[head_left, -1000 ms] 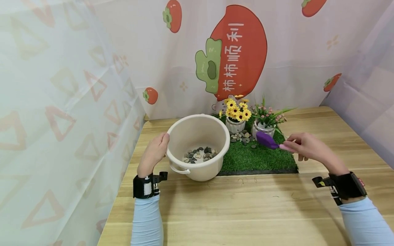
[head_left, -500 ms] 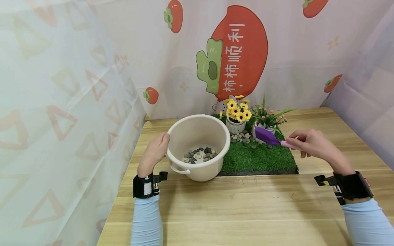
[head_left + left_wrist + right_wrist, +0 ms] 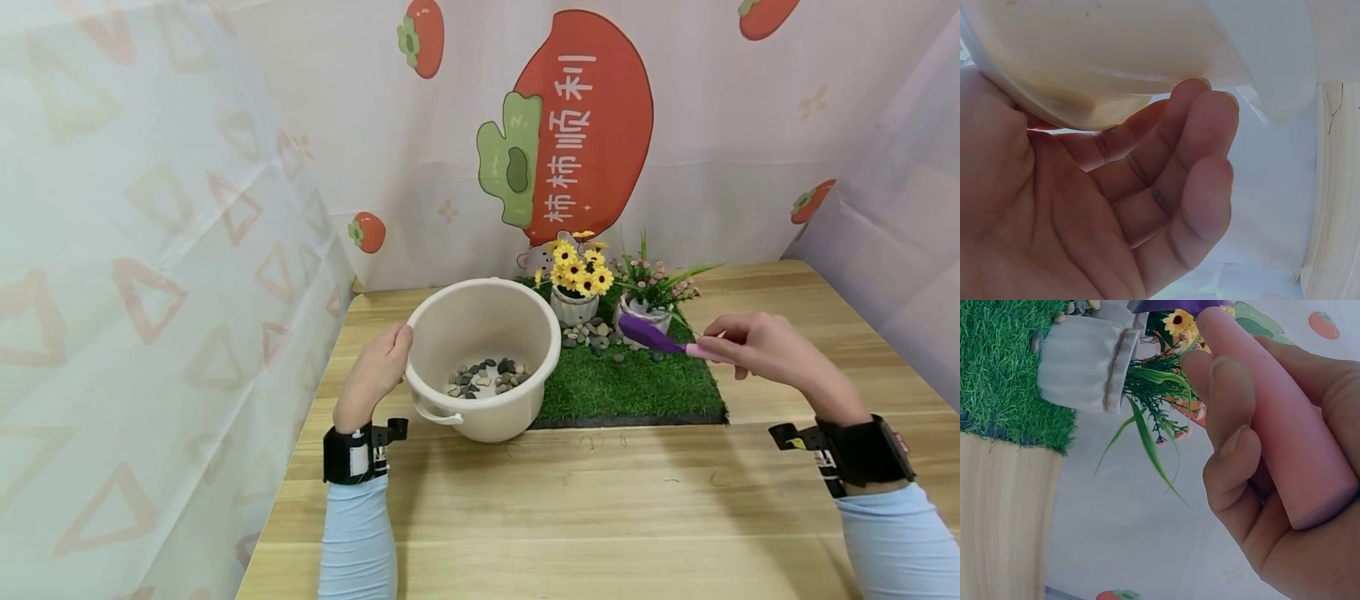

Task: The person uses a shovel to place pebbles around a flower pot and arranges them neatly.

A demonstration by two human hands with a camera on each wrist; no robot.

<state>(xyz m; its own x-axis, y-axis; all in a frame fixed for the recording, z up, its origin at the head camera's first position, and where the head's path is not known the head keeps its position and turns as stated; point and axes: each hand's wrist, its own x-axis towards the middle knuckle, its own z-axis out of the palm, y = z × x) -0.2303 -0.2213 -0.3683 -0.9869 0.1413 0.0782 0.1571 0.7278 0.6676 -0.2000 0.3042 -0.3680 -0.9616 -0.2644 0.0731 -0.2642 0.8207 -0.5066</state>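
Observation:
The left hand [image 3: 375, 375] grips the left rim of a beige bucket [image 3: 506, 421], thumb on top; in the left wrist view its fingers curl under the rim. Grey and tan pebbles [image 3: 468, 379] lie on the bucket's bottom. The right hand [image 3: 772, 354] pinches the pink handle [image 3: 705, 353] of a small shovel, whose purple blade [image 3: 648, 333] is held above the grass mat in front of the right flowerpot. In the right wrist view the fingers wrap the pink handle [image 3: 1285, 425].
A green grass mat [image 3: 630, 387] lies right of the bucket. On its back part stand a pot of yellow flowers [image 3: 574, 308] and a pot with pink flowers [image 3: 656, 287], with pebbles [image 3: 588, 335] around them. Patterned cloth [image 3: 442, 167] hangs behind the wooden table [image 3: 525, 517].
The right hand has moved slightly right and away from the body, and the shovel blade has tilted and turned a little. The left hand and bucket look unmoved.

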